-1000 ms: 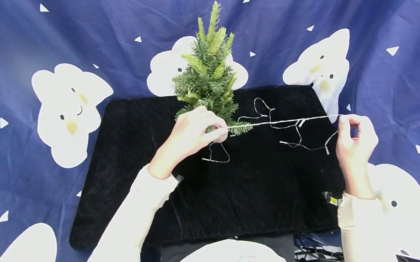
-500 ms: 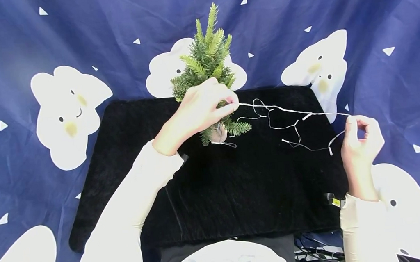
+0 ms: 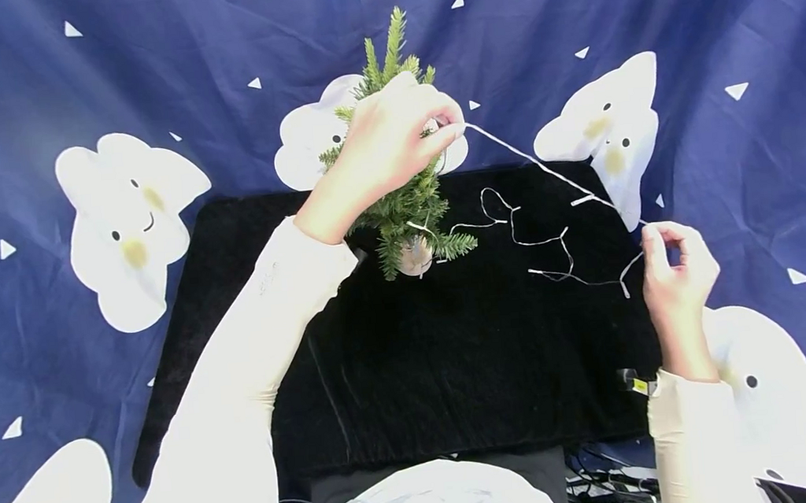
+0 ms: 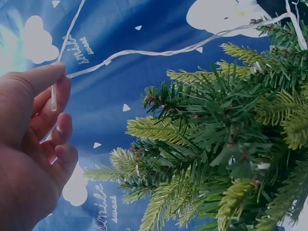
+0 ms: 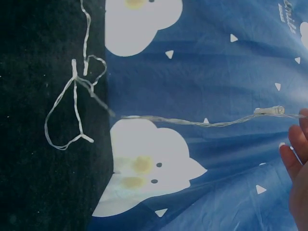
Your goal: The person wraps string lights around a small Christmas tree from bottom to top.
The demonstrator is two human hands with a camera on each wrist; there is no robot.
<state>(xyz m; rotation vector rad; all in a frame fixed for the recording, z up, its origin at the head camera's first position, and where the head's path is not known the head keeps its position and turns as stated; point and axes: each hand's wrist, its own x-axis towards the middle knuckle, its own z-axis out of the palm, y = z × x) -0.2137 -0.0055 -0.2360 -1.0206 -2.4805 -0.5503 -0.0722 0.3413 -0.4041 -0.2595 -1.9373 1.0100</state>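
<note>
A small artificial Christmas tree (image 3: 409,203) stands at the back of the table, its pale base (image 3: 415,257) showing below the branches. My left hand (image 3: 390,138) is raised in front of its upper part and pinches a string of lights (image 3: 537,163) between thumb and forefinger. In the left wrist view a small clear bulb (image 4: 54,98) pokes out under that thumb, and the wire (image 4: 159,53) runs over to the green branches (image 4: 221,139). At the right, my right hand (image 3: 679,273) pinches the same string. Between both hands the wire slopes down to the right.
A black cloth (image 3: 455,366) covers the table. A loose stretch of the light string (image 3: 540,241) lies curled on it, right of the tree. Behind hangs a blue curtain (image 3: 216,37) with white clouds. Dark cables (image 3: 609,484) lie below the front edge at right.
My left hand has risen from the tree's base to near its top, pulling the string up from level to slanting. My right hand has stayed almost in place, holding the string.
</note>
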